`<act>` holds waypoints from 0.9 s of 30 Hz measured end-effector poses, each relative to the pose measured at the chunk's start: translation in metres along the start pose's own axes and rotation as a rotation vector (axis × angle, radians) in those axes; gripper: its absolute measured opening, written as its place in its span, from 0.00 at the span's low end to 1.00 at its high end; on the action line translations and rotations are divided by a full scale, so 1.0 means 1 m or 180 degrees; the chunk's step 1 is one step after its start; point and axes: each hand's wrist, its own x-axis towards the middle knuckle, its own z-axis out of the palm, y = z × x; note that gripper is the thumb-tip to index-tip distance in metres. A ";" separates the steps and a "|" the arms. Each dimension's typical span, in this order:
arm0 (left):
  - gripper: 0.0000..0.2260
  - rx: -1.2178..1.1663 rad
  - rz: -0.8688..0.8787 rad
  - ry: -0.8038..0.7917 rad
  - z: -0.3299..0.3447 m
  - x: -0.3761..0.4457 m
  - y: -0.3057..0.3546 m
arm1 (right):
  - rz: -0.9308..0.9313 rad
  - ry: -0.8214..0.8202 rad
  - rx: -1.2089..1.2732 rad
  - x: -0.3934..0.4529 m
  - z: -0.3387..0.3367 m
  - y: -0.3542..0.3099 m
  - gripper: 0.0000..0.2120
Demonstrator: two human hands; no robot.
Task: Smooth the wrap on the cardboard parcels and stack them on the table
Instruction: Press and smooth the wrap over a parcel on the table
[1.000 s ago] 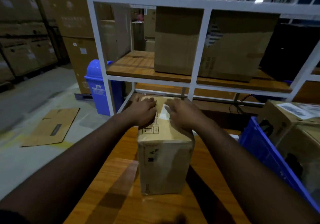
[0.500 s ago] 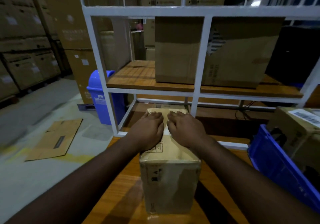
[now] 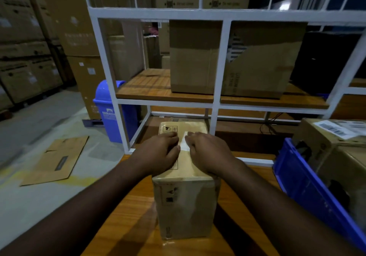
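We've got both palms flat, fingers straight and together, left hand [image 3: 161, 152] and right hand [image 3: 208, 152] pressing the wrapped parcel [image 3: 185, 196] at 12 o'clock on the table [image 3: 126, 226]. Looks like we're mid-smoothing; no stack yet, and more boxes wait in the blue crate [image 3: 309, 192] at 3 o'clock.

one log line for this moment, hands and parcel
left hand: flat on parcel top | right hand: flat on parcel top | parcel: upright on table | stacking: not started

At the left of your frame a blue bin [image 3: 108, 109] stands behind the white rack [image 3: 221, 57], flattened cardboard [image 3: 57, 159] lies on the floor at lower left, two brown cartons [image 3: 193, 57] sit on the shelf, and a blue crate [image 3: 305, 184] fills the right edge.
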 end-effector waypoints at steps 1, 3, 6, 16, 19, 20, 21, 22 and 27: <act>0.17 -0.0088 0.0052 0.0032 -0.001 -0.005 -0.001 | -0.0005 0.0018 0.0061 -0.005 0.000 -0.001 0.10; 0.19 -0.0236 0.0142 -0.0026 0.003 -0.017 -0.003 | -0.0059 -0.0101 0.0107 -0.016 0.007 -0.004 0.15; 0.22 -0.0225 0.0259 -0.0015 0.010 -0.024 -0.003 | 0.0023 -0.0061 0.0333 -0.026 0.016 -0.004 0.19; 0.25 -0.0384 0.0137 0.0336 0.013 -0.059 0.005 | 0.0053 0.0219 0.1012 -0.060 0.013 0.008 0.17; 0.30 -0.0395 0.0082 0.0217 0.011 -0.061 0.006 | 0.0109 -0.0043 0.0964 -0.060 0.008 0.011 0.19; 0.31 -0.0447 0.0138 0.0172 0.010 -0.063 0.005 | 0.0069 -0.0187 0.0912 -0.061 0.005 0.013 0.20; 0.30 -0.0516 0.0245 0.0176 0.009 -0.068 0.005 | -0.0025 -0.0256 0.0913 -0.064 0.003 0.016 0.22; 0.27 -0.0586 0.0383 0.0261 0.010 -0.074 0.004 | -0.0154 -0.0189 0.0987 -0.069 0.003 0.018 0.23; 0.16 -0.0758 0.0769 0.0986 0.030 -0.087 0.004 | -0.0529 0.0874 0.1718 -0.092 0.034 0.021 0.11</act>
